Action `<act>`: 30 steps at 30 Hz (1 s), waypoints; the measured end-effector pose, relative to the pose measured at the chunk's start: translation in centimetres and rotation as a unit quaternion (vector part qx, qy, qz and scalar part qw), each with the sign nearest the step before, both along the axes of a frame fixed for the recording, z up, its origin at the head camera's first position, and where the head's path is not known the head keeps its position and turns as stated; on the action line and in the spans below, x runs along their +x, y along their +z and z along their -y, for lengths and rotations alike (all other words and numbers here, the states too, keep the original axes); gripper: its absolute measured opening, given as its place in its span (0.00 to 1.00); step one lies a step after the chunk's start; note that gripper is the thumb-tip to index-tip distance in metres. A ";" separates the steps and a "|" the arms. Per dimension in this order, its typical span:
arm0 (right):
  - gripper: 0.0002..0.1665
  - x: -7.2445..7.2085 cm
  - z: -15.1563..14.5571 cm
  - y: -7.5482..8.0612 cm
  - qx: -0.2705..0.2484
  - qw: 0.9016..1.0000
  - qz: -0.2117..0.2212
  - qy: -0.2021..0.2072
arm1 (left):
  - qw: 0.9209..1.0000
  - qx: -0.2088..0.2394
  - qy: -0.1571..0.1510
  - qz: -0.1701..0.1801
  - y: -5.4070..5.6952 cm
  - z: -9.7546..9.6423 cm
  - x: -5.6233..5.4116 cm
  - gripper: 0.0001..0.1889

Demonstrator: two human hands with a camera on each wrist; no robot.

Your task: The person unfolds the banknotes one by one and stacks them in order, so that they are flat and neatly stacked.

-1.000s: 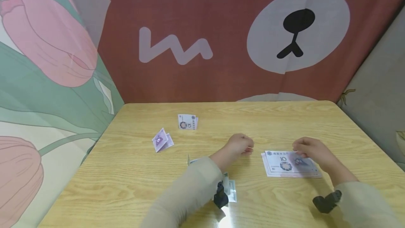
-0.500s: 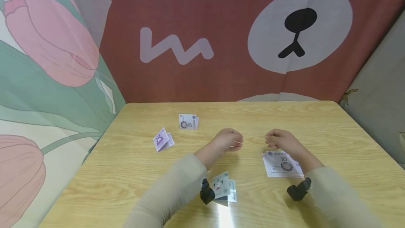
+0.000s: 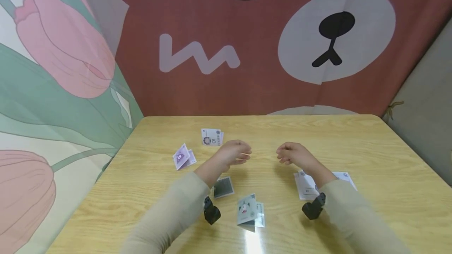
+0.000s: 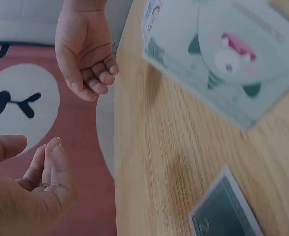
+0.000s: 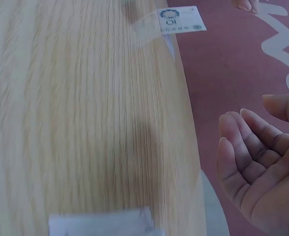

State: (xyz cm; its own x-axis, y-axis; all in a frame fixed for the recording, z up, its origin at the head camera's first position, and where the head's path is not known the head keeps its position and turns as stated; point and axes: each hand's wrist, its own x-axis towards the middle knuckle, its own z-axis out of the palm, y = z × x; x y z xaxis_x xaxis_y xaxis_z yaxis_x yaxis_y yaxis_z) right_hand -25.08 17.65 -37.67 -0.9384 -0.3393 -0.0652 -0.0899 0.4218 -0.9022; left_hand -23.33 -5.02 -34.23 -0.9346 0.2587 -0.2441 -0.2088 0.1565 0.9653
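My left hand point(image 3: 231, 153) hovers over the middle of the table with nothing in it; its fingers are loosely bent and the thumb stands apart point(image 4: 31, 189). Facing it across a gap, my right hand point(image 3: 296, 154) is likewise empty and relaxed, as the right wrist view also shows point(image 5: 265, 169). Below my right forearm lies a flat stack of play banknotes point(image 3: 306, 187), partly hidden by the arm. A folded green banknote point(image 3: 246, 209) stands tent-like near the front. Beside my left wrist is a dark green banknote point(image 3: 224, 187), partly covered by that wrist.
A folded purple banknote point(image 3: 181, 156) stands on the left of the wooden table point(image 3: 370, 148). Behind it is a folded banknote marked 10 point(image 3: 211, 136). A patterned curtain point(image 3: 197, 93) hangs past the table's far edge. Each wrist wears a black camera point(image 3: 211, 210).
Both hands have moved left, the right one leaving the banknote stack and coming closer to the left hand. The dark green banknote and the folded green one have come out from under the left arm.
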 end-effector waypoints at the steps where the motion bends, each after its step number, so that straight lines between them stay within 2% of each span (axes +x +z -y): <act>1: 0.21 -0.1 0.3 0.0 -0.001 1.000 0.003 0.000 | 1.000 0.002 0.004 0.001 -0.1 0.4 0.0 0.13; 11: 0.19 -0.8 2.9 -0.2 -0.006 1.000 0.002 0.013 | 1.000 -0.003 0.025 -0.005 -0.6 3.5 -0.5 0.12; 16: 0.18 -1.1 4.0 -0.2 -0.014 1.000 0.002 0.026 | 0.999 -0.011 0.033 -0.001 -0.1 5.0 -0.2 0.12; 20: 0.17 -1.4 4.8 -0.2 -0.016 0.999 -0.001 0.036 | 0.999 -0.019 0.037 0.000 -0.5 6.3 -0.6 0.14; 22: 0.16 -1.7 5.3 -0.1 -0.013 0.999 -0.001 0.038 | 0.999 -0.024 0.037 -0.001 -1.3 7.1 -1.2 0.15; 30: 0.15 -2.9 7.2 -0.1 -0.023 0.999 0.014 0.037 | 0.998 -0.025 0.058 0.001 -1.9 8.9 -1.7 0.15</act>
